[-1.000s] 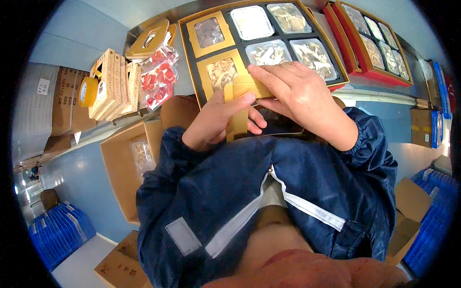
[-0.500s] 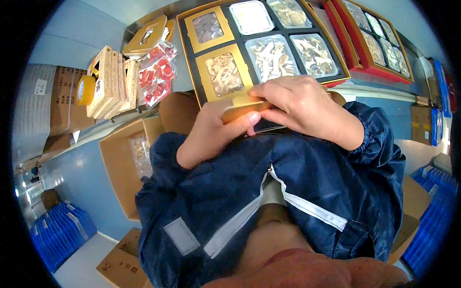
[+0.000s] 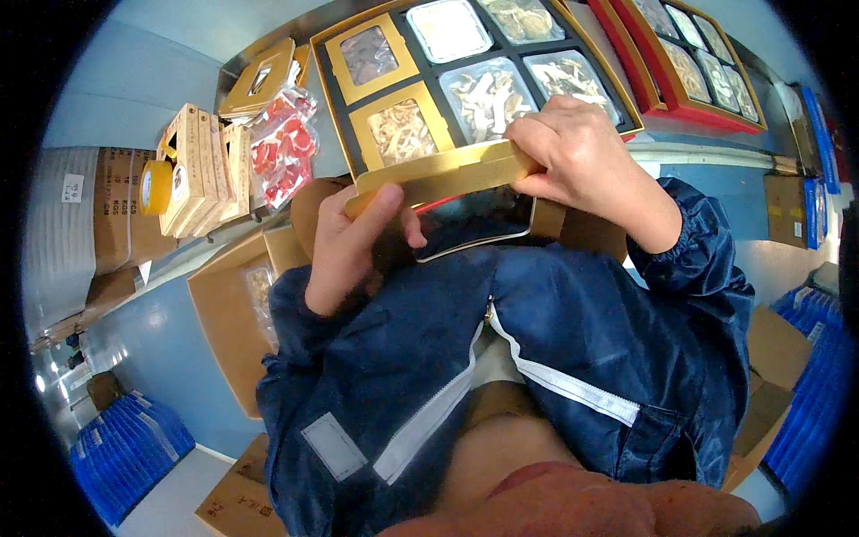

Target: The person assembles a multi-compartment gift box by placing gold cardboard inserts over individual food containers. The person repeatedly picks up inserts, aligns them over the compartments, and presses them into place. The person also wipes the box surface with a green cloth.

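Observation:
My left hand and my right hand are closed on opposite ends of a folded gold cardboard cover, held edge-up in front of my chest. Just beyond it lies a gold-rimmed gift box with a black insert and clear packs of dried mushrooms. Two of its left compartments carry gold window covers, the farther one over dark pieces and the nearer one over pale brown mushrooms. A mushroom pack in the middle is uncovered. A dark glossy object with a pale rim shows below the cardboard, partly hidden.
Gold window covers are stacked at the back left, beside red-and-clear packets, printed cartons and yellow tape. Another filled red gift box lies far right. An open cardboard box stands below the table at left.
My hands have spread apart, the right one up and rightward, the left one leftward. The gold cardboard now shows its long side between them.

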The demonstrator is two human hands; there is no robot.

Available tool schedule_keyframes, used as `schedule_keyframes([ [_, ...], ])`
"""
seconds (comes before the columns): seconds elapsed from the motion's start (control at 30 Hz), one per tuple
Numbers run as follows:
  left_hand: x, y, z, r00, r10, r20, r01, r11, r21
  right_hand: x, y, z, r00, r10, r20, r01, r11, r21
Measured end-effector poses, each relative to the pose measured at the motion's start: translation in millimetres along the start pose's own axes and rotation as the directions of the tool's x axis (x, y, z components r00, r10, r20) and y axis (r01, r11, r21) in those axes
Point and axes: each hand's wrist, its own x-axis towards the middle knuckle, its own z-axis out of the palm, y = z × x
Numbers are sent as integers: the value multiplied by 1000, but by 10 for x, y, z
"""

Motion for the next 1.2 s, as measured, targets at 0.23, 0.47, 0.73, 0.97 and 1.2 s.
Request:
schedule_keyframes([
  [0.23,43,-36,9,999,-34,-7,34,999,35,-52,-57,-27,976,135,170,-126,990,-67],
  [0.47,68,14,129,993,-73,-93,59,987,-152,128,-290,82,991,-7,-131,-11,990,-138],
  [0.73,-90,-14,18,997,-73,22,72,997,18,100,-293,46,969,182,166,-227,924,308],
  [0.97,-92,143,28,1000,-8,19,4,977,213,127,-262,52,957,171,235,-208,968,143],
  [1.2,195,479,287,760,367,536,-496,-205,844,247,-328,114,981,129,147,-121,990,-67],
])
